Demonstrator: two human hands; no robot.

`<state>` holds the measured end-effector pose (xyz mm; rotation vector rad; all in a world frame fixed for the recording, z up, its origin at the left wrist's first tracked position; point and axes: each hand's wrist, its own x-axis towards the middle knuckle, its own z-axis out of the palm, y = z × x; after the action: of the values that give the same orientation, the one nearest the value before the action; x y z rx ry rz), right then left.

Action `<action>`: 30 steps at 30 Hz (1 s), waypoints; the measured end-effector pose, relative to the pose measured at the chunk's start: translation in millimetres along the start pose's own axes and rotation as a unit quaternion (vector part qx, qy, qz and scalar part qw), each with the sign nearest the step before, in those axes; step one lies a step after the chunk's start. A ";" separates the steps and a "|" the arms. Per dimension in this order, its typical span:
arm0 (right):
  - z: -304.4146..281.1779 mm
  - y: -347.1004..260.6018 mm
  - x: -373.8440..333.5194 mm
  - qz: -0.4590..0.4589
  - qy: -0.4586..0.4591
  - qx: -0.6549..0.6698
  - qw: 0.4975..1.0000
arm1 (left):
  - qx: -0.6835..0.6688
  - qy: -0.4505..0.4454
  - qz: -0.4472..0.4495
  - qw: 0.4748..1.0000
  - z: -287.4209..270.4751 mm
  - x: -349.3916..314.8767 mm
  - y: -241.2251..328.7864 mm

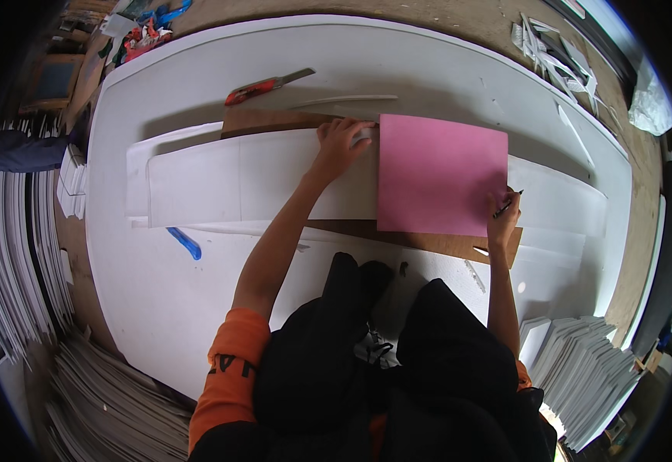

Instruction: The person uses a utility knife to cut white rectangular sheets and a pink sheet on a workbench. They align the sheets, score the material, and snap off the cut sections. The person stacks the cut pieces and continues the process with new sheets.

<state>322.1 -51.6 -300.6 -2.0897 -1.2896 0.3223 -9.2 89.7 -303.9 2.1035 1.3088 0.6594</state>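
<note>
A pink rectangular sheet (442,173) lies across a long white folded strip (274,177). My left hand (342,146) rests on the strip, its index finger reaching to the upper left edge of the pink sheet and its thumb apart. At the sheet's right edge, my right hand (503,219) is closed round a black pen (508,204), which slants up to the right. Beneath the strip, a brown board (263,122) shows above it and also under the sheet's lower edge.
A red utility knife (263,88) with its blade out lies beyond the strip. Nearer on the white table (151,300) is a blue tool-like piece (185,243). Stacked white sheets (582,369) stand at the lower right, more stacks (13,254) at the left. Scraps (555,58) litter the far right.
</note>
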 end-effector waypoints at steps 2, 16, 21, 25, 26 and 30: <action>-0.3 5.4 -1.3 -0.019 0.014 -0.010 1.000 | -0.013 0.001 0.001 1.000 0.5 0.5 -1.4; -4.0 -3.6 -4.5 -0.037 0.008 -0.041 0.998 | 0.005 0.026 0.032 0.999 8.2 -6.7 -1.7; -1.8 2.6 -6.5 -0.062 0.008 -0.059 0.996 | 0.025 0.008 0.030 0.999 9.1 -6.3 2.0; -1.4 -1.6 -6.5 -0.090 0.018 -0.087 0.992 | 0.045 -0.014 0.022 0.999 8.9 -6.1 5.2; -0.7 -3.9 -9.3 -0.058 0.015 -0.117 0.991 | 0.055 -0.019 0.018 0.998 9.1 -7.5 6.1; -3.4 -4.8 -6.6 -0.059 0.008 -0.116 0.992 | 0.082 -0.039 -0.001 0.996 10.9 -8.9 11.8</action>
<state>317.3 -57.1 -295.8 -2.1880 -1.4935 0.1069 2.0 75.1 -304.6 2.2344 1.3605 0.4787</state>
